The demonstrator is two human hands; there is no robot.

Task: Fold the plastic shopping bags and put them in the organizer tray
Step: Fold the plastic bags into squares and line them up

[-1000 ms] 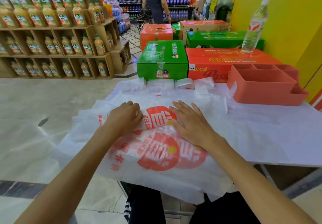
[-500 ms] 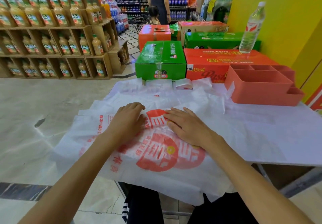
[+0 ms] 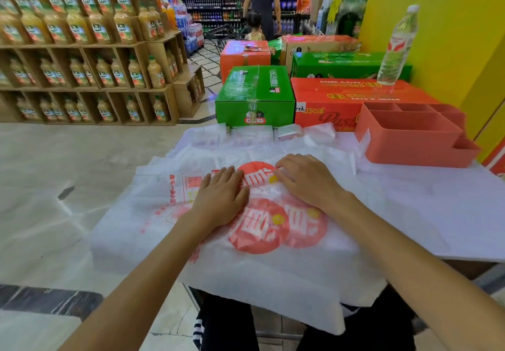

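Supermarket aisles and shelves of juice bottles surround a white-covered table (image 3: 426, 203), where a stack of white plastic shopping bags with red round logos (image 3: 262, 230) lies spread flat, its near edge hanging over the table toward the person's lap. The left hand (image 3: 218, 200) lies palm-down with straight fingers on the upper part of the top bag, pressing rather than grasping. The right hand (image 3: 306, 181) also rests on that bag just beside it; its fingertips bend at a band of plastic turned over across the logo, though whether they pinch it I cannot tell. By my reading, the first fold of this bag is only being made or smoothed, so the work is early. The salmon-pink plastic organizer tray with several compartments (image 3: 410, 143) stands at the far right of the table, well apart from the hands, and the compartments that show hold no bags. Finishing this fold, folding the bags beneath and carrying them all to the tray appears to be left.
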